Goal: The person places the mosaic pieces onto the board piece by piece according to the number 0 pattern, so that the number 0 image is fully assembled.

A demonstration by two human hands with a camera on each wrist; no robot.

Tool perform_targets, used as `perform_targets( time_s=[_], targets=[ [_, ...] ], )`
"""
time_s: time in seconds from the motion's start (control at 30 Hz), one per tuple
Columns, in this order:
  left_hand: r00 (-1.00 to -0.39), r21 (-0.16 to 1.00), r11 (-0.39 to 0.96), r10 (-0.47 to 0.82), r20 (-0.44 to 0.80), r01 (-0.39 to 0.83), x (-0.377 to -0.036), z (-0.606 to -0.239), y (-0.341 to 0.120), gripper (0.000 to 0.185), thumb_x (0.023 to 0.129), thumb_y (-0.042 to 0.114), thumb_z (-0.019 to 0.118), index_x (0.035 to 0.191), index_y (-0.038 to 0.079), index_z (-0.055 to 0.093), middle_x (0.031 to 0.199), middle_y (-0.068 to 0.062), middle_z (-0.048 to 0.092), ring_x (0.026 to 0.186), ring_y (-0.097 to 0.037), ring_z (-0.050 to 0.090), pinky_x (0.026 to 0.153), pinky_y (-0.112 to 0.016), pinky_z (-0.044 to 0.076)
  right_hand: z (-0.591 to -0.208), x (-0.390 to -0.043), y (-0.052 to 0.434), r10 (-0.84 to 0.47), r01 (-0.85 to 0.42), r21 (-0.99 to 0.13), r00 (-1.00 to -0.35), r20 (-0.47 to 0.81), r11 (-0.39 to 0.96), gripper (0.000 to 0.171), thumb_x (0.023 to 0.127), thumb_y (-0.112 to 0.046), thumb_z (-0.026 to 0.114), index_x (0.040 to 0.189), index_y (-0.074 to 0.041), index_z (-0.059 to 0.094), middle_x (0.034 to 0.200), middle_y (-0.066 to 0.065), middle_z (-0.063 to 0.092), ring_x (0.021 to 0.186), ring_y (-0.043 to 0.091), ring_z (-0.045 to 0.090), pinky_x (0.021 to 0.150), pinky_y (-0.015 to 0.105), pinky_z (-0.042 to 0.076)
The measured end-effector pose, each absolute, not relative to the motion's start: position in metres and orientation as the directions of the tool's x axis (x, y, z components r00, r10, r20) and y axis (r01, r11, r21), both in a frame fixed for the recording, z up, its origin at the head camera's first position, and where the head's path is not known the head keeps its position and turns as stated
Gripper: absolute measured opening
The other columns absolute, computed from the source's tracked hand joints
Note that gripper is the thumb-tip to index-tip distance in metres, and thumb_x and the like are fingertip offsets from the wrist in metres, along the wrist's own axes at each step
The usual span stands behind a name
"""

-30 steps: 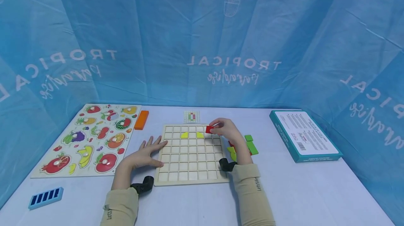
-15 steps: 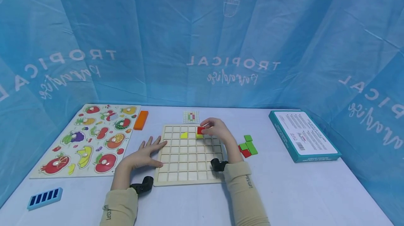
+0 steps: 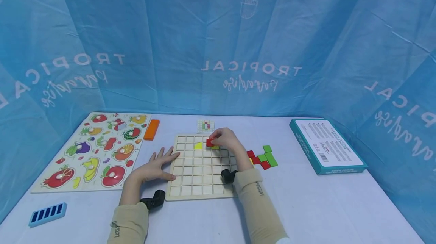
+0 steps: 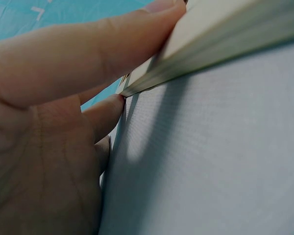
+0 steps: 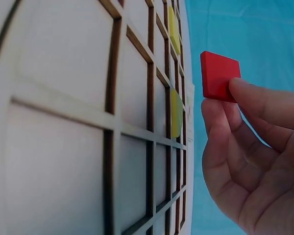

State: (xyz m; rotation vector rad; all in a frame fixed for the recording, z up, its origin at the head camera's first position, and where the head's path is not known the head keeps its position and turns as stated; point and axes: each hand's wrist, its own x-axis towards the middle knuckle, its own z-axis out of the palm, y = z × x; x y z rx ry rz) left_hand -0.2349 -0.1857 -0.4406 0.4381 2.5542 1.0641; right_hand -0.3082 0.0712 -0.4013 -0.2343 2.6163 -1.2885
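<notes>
- Carried leftward since a second ago: small red square wooden tile [image 3: 210, 142], pinched in right hand [image 3: 227, 143], from over the far right corner of the board to over its far middle; more loose pieces uncovered on the table at the board's right edge.
- Held off the surface, not yet seated: red square tile [image 5: 219, 76] gripped at one edge between thumb and fingertips [image 5: 255, 95], clear of the grid in the right wrist view.
- Hovering above the second row from the far edge of pale wooden grid board [image 3: 203, 168], just beside two yellow quarter-round pieces [image 3: 198, 146] already lying in cells there; the second yellow piece mostly hidden under the tile in the head view.
- Pressed flat on the table at the board's left edge: left hand [image 3: 157, 165], fingers straight and spread, fingertips against the frame; thumb [image 4: 88, 54] lying along the board's rim in the left wrist view.
- Judged step: placing, mid-carry, with the cell being picked.
- Next move, judged: squaring the tile with an empty cell, lowering it flat, then loosening the pinch without catching the neighbouring yellow piece; exact target cell not tellable.
- Lying beyond the board's far edge: small printed pattern card [image 3: 206, 125].
- Lying near the board's right edge: heap of red and green loose tiles [image 3: 263, 157].
</notes>
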Motion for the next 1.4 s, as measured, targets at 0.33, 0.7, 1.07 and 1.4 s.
perform_targets(
  time_s=[0.33, 0.7, 1.07, 1.4],
  targets=[
    [-0.896, 0.723, 0.675, 0.401, -0.191, 0.147, -0.235, -0.441, -0.186, 0.089, 0.068, 0.029, 0.075, 0.143, 0.006, 0.032, 0.152, -0.022, 0.008, 0.138, -0.042, -0.010, 0.109, -0.056, -0.012, -0.403, -0.314, 0.063, -0.261, -0.102, -0.711, -0.958, -0.119, 0.696, 0.005, 0.084, -0.006, 0.063, 0.086, -0.007, 0.067, 0.085, 0.003, 0.063, 0.077, 0.017, 0.052, 0.067, 0.027, 0.046],
    [-0.896, 0.732, 0.665, 0.403, -0.184, 0.149, -0.234, -0.439, -0.186, 0.089, 0.068, 0.027, 0.075, 0.143, 0.005, 0.032, 0.152, -0.022, 0.008, 0.138, -0.042, -0.010, 0.109, -0.056, -0.012, -0.402, -0.316, 0.057, -0.268, -0.130, -0.651, -0.956, -0.116, 0.748, 0.005, 0.084, -0.004, 0.063, 0.086, -0.007, 0.066, 0.083, 0.004, 0.060, 0.077, 0.019, 0.052, 0.064, 0.027, 0.044],
    [-0.895, 0.730, 0.668, 0.405, -0.188, 0.149, -0.234, -0.439, -0.185, 0.089, 0.069, 0.028, 0.075, 0.143, 0.005, 0.032, 0.152, -0.023, 0.008, 0.138, -0.042, -0.010, 0.109, -0.056, -0.012, -0.404, -0.318, 0.056, -0.258, -0.120, -0.618, -0.956, -0.139, 0.777, 0.008, 0.084, -0.003, 0.061, 0.082, -0.009, 0.067, 0.082, 0.003, 0.061, 0.077, 0.019, 0.051, 0.064, 0.027, 0.043],
    [-0.895, 0.730, 0.667, 0.404, -0.189, 0.147, -0.235, -0.441, -0.186, 0.089, 0.068, 0.028, 0.075, 0.143, 0.006, 0.032, 0.152, -0.022, 0.007, 0.138, -0.041, -0.011, 0.109, -0.056, -0.012, -0.404, -0.318, 0.055, -0.259, -0.108, -0.557, -0.945, -0.199, 0.823, 0.018, 0.084, -0.002, 0.058, 0.094, -0.010, 0.072, 0.103, 0.006, 0.065, 0.089, 0.019, 0.054, 0.075, 0.031, 0.047]
  ],
)
